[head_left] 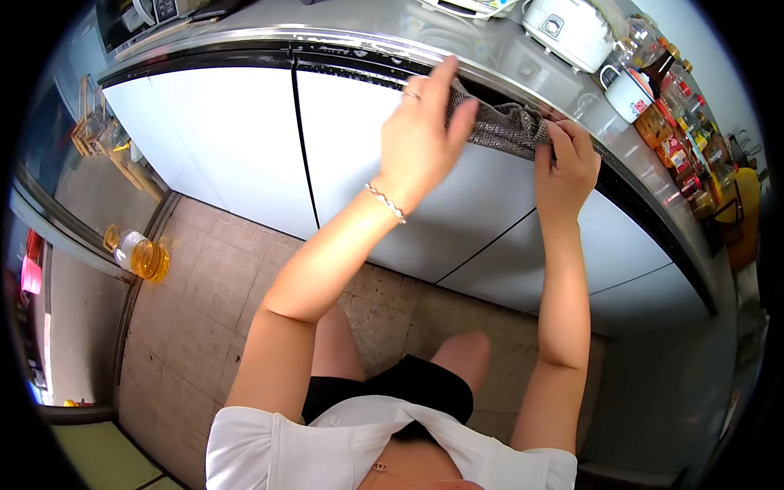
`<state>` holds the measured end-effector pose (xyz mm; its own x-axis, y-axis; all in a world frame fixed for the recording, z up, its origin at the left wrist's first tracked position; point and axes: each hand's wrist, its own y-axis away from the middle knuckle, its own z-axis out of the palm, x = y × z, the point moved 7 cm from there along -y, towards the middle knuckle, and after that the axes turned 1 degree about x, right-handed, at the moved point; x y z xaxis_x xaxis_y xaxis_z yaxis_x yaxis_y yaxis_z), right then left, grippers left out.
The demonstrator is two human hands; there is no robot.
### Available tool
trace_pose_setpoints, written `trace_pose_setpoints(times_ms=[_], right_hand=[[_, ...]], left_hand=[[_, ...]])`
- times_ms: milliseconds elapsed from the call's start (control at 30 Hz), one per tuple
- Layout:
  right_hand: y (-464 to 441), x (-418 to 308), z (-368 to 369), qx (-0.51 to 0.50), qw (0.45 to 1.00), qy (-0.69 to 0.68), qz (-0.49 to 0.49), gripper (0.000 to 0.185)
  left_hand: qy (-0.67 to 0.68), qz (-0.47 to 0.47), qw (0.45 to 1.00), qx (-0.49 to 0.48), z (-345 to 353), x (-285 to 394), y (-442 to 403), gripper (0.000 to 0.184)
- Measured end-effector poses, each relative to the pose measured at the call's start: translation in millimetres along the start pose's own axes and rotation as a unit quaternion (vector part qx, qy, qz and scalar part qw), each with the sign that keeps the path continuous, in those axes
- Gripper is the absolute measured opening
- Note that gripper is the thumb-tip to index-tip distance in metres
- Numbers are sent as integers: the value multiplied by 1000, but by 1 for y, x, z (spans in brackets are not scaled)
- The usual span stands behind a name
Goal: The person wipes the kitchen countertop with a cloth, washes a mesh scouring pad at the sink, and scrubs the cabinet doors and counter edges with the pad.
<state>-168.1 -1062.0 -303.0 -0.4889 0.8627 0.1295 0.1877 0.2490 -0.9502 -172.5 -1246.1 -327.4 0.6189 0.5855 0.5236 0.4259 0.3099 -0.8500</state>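
Pinching one end of the dark cloth (500,129), the right hand (569,166) seems to steady it along the front of the counter (363,16); the left hand (418,124), thumb and forefinger apart, meets its other end, though I can't tell whether it grips. Beyond, a cooker (572,33) stands set back, presumably for safety.

Right hand (569,167) pinching, right thumb (543,166) opposing curled right fingers (581,139); right wrist (559,219) just behind grip, right forearm (563,286) nearly in line. Left hand (420,135) left of grip, back uppermost, left index finger (444,72) extended, left thumb (463,120) spread. Left forearm (327,253) slanted, left elbow (286,309) bent, well behind grip.
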Motion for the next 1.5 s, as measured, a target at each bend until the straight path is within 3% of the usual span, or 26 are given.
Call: trace_pose_setpoints(times_ms=[100, 267, 500, 533, 633, 667, 767, 800, 1033, 1500], right_hand=[[-2, 4, -2, -13, 1000, -4, -7, 26], [-4, 5, -2, -21, 999, -15, -21, 25], [-2, 11, 1, -1, 999, -39, 0, 25], [-1, 12, 1, -2, 999, -44, 4, 25], [0, 12, 1, 11, 999, -51, -3, 25], [0, 12, 2, 10, 998, -55, -3, 26], [1, 14, 3, 12, 998, -65, 1, 26], [2, 14, 3, 11, 998, -66, 1, 26], [2, 15, 3, 4, 997, -71, -5, 27], [5, 16, 8, 11, 994, -107, 10, 29]], left_hand=[[-81, 129, 986, 61, -19, -14, -28, 16], [-266, 291, 916, -71, -15, 0, -65, 15], [-324, 416, 829, -187, -4, 20, -76, 11], [-292, 460, 834, -89, -5, 2, -71, 11], [-272, 451, 840, -130, -8, 11, -73, 19], [-313, 437, 837, -103, -9, 28, -74, 14], [-370, 413, 804, -215, 8, 24, -80, 19], [-333, 417, 825, -187, 6, 27, -81, 26], [-281, 327, 870, -240, 2, 16, -87, 22], [-267, 277, 895, -225, -1, 16, -82, 14]])
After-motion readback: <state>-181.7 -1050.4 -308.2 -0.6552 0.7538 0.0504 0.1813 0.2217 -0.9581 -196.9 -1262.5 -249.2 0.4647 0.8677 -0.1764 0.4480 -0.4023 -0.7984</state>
